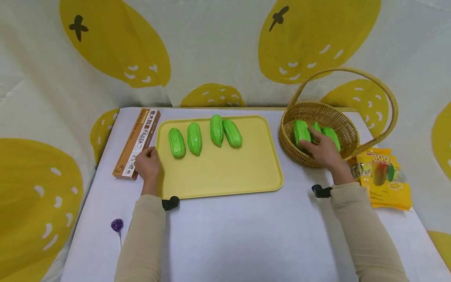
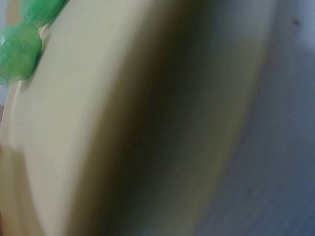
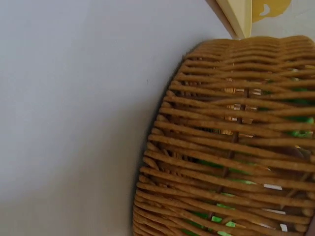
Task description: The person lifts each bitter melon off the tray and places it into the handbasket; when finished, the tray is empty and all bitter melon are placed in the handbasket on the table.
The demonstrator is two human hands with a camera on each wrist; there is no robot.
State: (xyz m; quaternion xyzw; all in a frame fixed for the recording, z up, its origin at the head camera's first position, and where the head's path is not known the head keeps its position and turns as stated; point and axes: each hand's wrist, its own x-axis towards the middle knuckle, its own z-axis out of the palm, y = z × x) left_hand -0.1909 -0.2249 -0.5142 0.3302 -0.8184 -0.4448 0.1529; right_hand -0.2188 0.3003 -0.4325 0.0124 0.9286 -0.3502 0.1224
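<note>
Brown "PASTA" box (image 1: 138,143) beside left hand (image 1: 149,164)

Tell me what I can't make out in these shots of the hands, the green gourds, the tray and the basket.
- Right hand grip: head view, its own back hides the fingertips in the basket.
- Gourd count in the basket: head view, hand and rim cover some; right wrist view shows only green slivers through the weave.
- Tray: left wrist view, blurred, too close.
- Left hand contact with the tray edge: head view, hidden underneath.
</note>
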